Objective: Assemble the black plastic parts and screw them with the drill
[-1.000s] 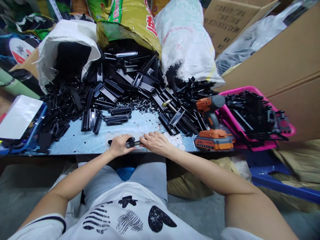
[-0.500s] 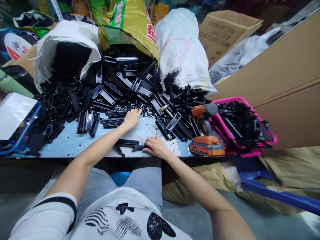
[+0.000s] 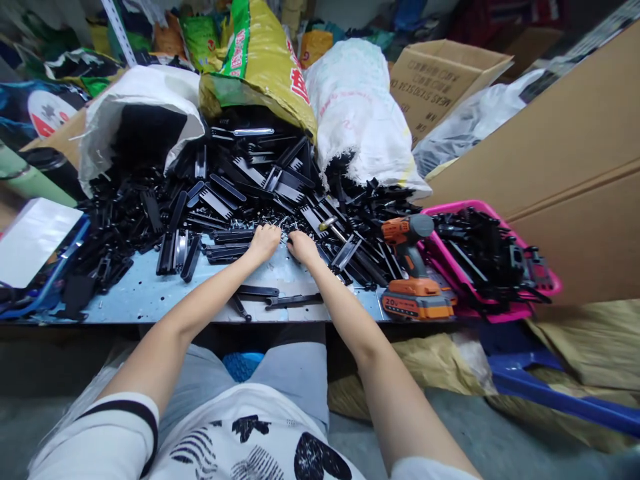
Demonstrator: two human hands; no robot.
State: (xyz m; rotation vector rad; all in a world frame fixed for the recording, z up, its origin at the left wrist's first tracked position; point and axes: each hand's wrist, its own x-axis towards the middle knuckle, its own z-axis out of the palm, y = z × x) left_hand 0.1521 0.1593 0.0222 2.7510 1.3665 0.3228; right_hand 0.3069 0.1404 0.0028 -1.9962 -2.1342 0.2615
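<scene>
Both hands reach to the near edge of a big pile of black plastic parts (image 3: 240, 180) on the blue-grey table (image 3: 145, 293). My left hand (image 3: 265, 241) has its fingers curled down among small loose screws and black parts. My right hand (image 3: 301, 245) sits right beside it, fingers curled too. What either pinches is too small to make out. Behind my forearms, near the table's front edge, lie a few black strips (image 3: 293, 301), untouched.
An orange cordless drill (image 3: 413, 267) stands at the table's right. A pink basket (image 3: 500, 257) full of black parts is beyond it. Open sacks (image 3: 355, 113) and cardboard boxes (image 3: 445, 73) crowd the back. A white box (image 3: 35, 237) lies at the left.
My right hand left the black strip at the front edge and moved up beside my left hand at the pile. A second ago both hands held that strip.
</scene>
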